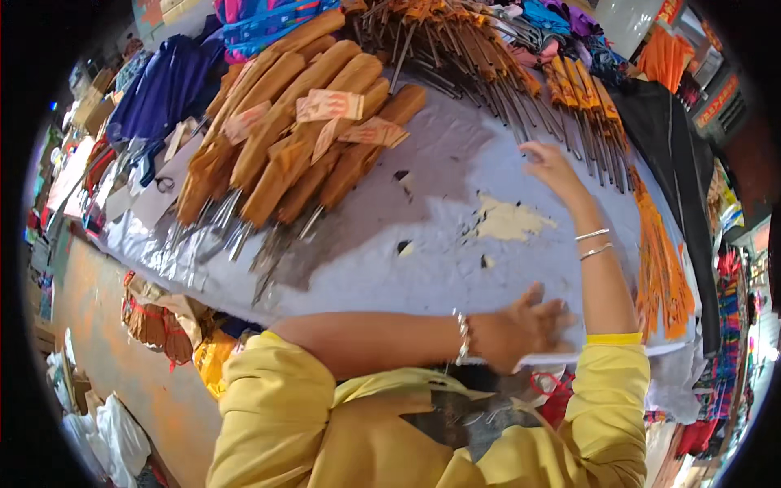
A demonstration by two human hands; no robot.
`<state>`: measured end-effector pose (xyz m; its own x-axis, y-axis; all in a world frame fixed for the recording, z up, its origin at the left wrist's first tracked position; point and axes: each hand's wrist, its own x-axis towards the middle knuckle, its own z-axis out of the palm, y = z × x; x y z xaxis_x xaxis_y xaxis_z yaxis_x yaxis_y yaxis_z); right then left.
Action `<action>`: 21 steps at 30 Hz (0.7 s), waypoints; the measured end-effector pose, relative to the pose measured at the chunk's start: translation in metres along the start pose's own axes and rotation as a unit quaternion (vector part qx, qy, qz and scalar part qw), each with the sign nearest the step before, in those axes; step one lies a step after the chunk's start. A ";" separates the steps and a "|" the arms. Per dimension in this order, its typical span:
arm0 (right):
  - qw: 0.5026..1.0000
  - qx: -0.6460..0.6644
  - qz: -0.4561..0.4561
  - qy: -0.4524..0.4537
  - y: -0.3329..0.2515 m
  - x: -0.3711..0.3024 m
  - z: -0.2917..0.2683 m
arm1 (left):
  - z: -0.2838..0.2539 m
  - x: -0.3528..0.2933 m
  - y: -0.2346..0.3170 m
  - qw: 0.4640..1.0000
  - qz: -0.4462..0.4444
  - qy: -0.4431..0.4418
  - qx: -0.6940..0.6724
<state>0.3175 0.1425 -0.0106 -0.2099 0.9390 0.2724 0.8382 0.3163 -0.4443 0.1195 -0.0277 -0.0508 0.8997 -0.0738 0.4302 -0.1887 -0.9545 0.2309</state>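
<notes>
My left hand is over the near edge of the table, its fingers spread and slightly blurred, with nothing in it. Farther out, my right hand reaches toward the pile of rolled brown umbrellas. Its fingers are curved and apart, and a fingertip is at the end of one thin metal shaft; whether it touches the shaft I cannot tell. Bundles of orange patterned umbrellas lie just beyond that hand. On the left side of the table rests a stack of brown rolled umbrellas with paper bands.
The table cover is pale, with a dark stain and a torn yellowish patch. Orange strips hang at the right, beside a black cloth. Scissors and dark blue cloth lie far left.
</notes>
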 end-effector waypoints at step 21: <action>0.881 0.438 0.178 -0.028 -0.121 -0.197 -0.010 | -0.102 -0.148 0.016 0.718 -0.477 0.261 -0.435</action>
<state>0.2627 -0.0818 -0.0017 -0.0568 0.9972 -0.0487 0.1510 -0.0396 -0.9877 -0.0567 -0.0028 -0.0212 0.5554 0.8287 -0.0692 0.0362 0.0591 0.9976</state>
